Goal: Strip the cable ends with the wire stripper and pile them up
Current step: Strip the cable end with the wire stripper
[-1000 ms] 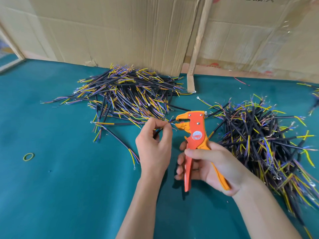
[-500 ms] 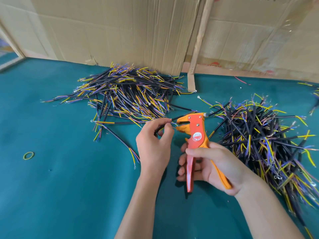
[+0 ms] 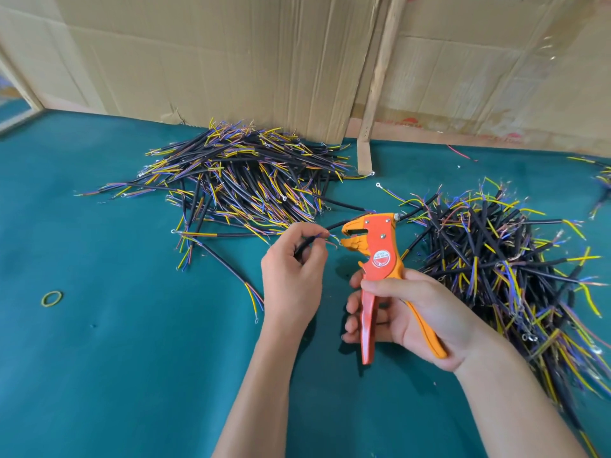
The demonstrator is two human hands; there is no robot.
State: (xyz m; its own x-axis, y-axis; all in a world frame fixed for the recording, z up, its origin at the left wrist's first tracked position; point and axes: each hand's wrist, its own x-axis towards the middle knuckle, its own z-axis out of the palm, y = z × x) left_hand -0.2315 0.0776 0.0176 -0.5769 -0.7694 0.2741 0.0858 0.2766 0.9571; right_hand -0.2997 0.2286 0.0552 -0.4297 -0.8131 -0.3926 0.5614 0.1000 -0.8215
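Observation:
My left hand pinches a short black cable whose thin coloured wires point right, toward the tool's jaws. My right hand grips the handles of an orange wire stripper held upright, its jaws facing left and slightly apart. The wire tips sit just left of the jaws, not clearly inside them. One big pile of black cables with yellow and blue ends lies behind my left hand. Another pile spreads out to the right of the stripper.
The work surface is a teal mat. Cardboard sheets and a wooden strip stand along the back. A yellow-green rubber band lies at the left. A few loose cables lie left of my left hand.
The wire ends have come out of the stripper's jaws and my left hand has drawn back a little to the left. The stripper sits slightly lower than a second ago.

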